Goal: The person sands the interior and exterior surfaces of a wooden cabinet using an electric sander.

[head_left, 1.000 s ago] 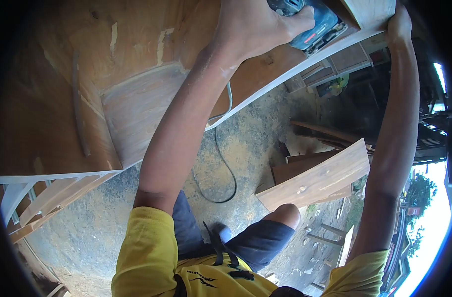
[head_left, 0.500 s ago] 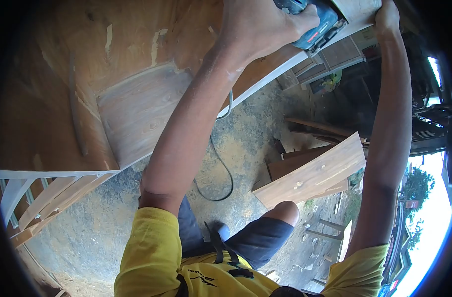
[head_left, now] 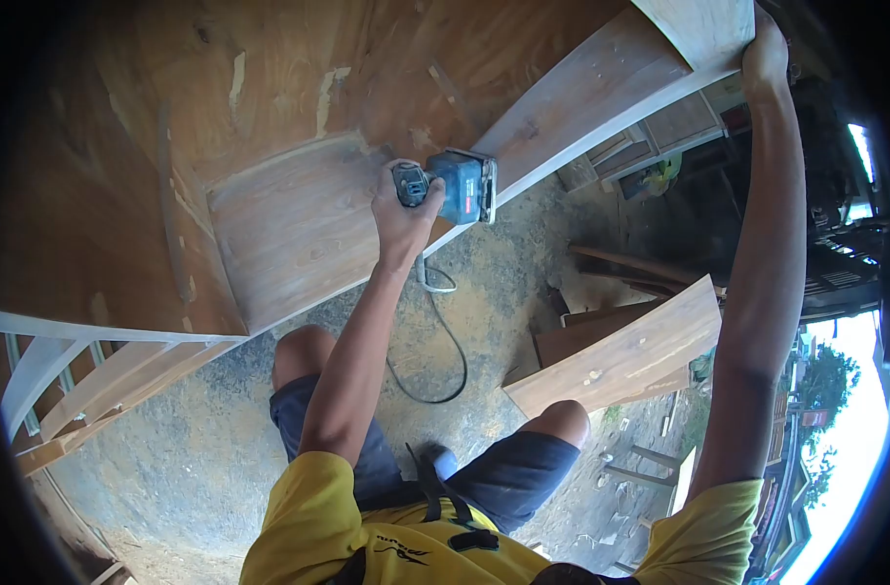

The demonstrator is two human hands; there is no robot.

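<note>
My left hand (head_left: 403, 219) is wrapped round the body of a blue electric sander (head_left: 460, 187), thumb along its near side. The sander is tipped so that its flat pad faces right; I cannot tell whether the pad touches the wood. Beside it runs a long pale wooden board (head_left: 586, 93) of a large wooden piece of furniture. At the upper right my right hand (head_left: 765, 58) grips the end of a whitish wooden panel (head_left: 703, 29), its fingers partly hidden behind the edge. A grey cord (head_left: 455, 366) hangs from the sander to the floor.
A recessed wooden panel (head_left: 299, 219) and curved slats (head_left: 104, 385) belong to the furniture at left. On the concrete floor (head_left: 201, 429), a loose board (head_left: 620, 351) leans over dark wood pieces. Stacked wooden frames (head_left: 659, 136) stand behind; a small bench (head_left: 674, 473) is at right.
My left hand has brought the sander down and left, from beside the upper-right panel to the middle of the furniture. My right hand has stayed at the panel's end.
</note>
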